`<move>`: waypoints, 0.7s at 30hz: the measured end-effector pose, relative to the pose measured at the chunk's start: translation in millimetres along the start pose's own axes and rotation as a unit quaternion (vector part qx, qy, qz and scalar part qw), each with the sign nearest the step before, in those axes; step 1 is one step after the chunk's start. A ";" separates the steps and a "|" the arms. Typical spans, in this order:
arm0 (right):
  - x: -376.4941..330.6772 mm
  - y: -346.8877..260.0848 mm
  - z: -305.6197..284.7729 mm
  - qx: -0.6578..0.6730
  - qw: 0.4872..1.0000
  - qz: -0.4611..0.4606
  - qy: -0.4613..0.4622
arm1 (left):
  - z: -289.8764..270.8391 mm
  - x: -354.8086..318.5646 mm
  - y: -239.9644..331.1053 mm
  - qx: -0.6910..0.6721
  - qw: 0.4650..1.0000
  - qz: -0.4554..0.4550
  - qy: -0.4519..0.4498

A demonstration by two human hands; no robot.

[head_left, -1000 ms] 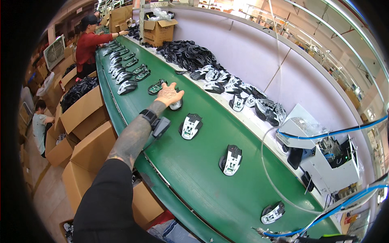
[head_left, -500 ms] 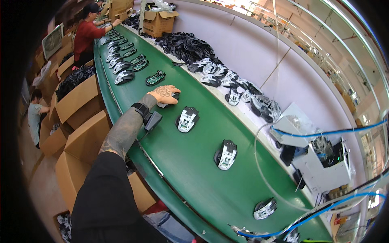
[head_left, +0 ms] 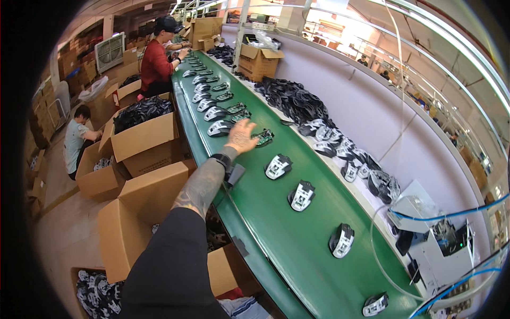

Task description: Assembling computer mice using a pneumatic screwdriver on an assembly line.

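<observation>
My left hand reaches out over the green conveyor belt, palm down with fingers apart and nothing visibly held. Its fingertips are close beside a green circuit board; whether they touch it I cannot tell. To its left lies a white and black computer mouse shell, the nearest of a row. Nearer to me on the belt are an opened mouse body, a second mouse body, a third mouse body and a further mouse body. My right hand is out of view.
Black and white shells are heaped on the ledge along the wall. A white machine with blue hoses stands at the right. Open cardboard boxes line the left side. A person in red works farther up the belt; another person sits left.
My left hand has let go of a mouse body, which now lies on the belt, and has moved farther up toward the circuit boards. The view has shifted left.
</observation>
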State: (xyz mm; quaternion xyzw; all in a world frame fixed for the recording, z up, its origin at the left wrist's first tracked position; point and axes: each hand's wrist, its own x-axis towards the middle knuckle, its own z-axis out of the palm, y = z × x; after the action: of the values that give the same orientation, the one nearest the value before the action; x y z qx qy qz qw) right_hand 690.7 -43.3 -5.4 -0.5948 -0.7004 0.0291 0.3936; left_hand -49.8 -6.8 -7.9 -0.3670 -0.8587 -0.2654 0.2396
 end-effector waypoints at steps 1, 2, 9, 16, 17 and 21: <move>-1.7 -1.8 -0.8 -0.020 1.000 -0.019 0.014 | -11.7 1.2 -23.9 0.067 0.997 -0.028 -0.002; -2.8 0.5 0.5 -0.022 1.000 -0.015 0.008 | -23.0 -2.1 -47.2 0.109 0.991 -0.073 -0.032; 2.7 -14.1 11.1 -0.096 0.987 0.124 -0.035 | -29.1 -1.4 -104.8 0.018 0.989 -0.094 -0.117; 7.9 0.1 20.2 -0.130 0.991 -0.033 0.021 | -16.9 19.3 -44.0 -0.106 0.992 -0.060 -0.023; 9.1 -12.9 22.5 -0.112 0.992 -0.035 0.037 | -17.6 24.3 -24.3 -0.118 0.991 -0.054 -0.043; 8.2 -22.6 22.0 -0.073 0.996 -0.016 0.051 | 21.1 36.3 12.6 -0.120 0.987 0.008 -0.104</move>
State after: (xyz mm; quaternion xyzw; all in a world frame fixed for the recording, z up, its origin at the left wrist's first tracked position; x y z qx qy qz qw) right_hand 659.6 -33.4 -4.8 -0.6117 -0.6888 -0.0588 0.3846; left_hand -67.1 32.2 2.0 -0.4256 -0.8380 -0.3251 0.1049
